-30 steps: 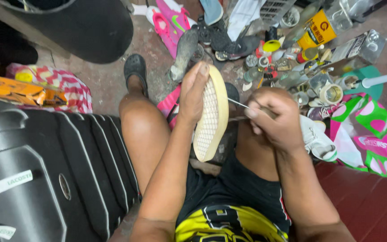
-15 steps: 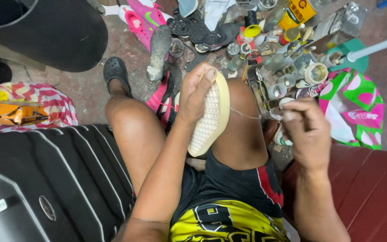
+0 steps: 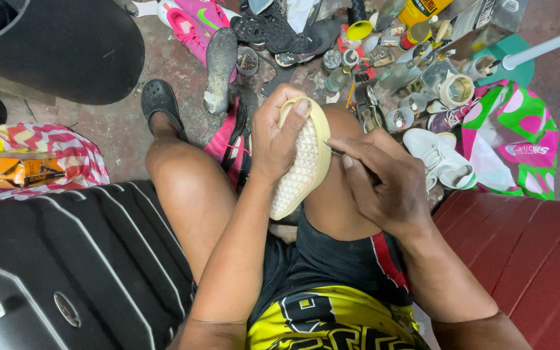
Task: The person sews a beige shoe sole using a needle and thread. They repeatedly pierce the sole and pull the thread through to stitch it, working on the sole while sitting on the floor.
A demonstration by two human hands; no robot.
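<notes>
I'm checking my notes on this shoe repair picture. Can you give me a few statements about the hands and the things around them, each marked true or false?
1. The left hand holds a shoe with its pale studded sole facing up. True.
2. The right hand is empty. False: it pinches a thin needle at the sole's edge.
3. The shoe rests against the knee. True.
4. A white sneaker lies left of the left hand. False: it lies to the right, past the right hand.
</notes>
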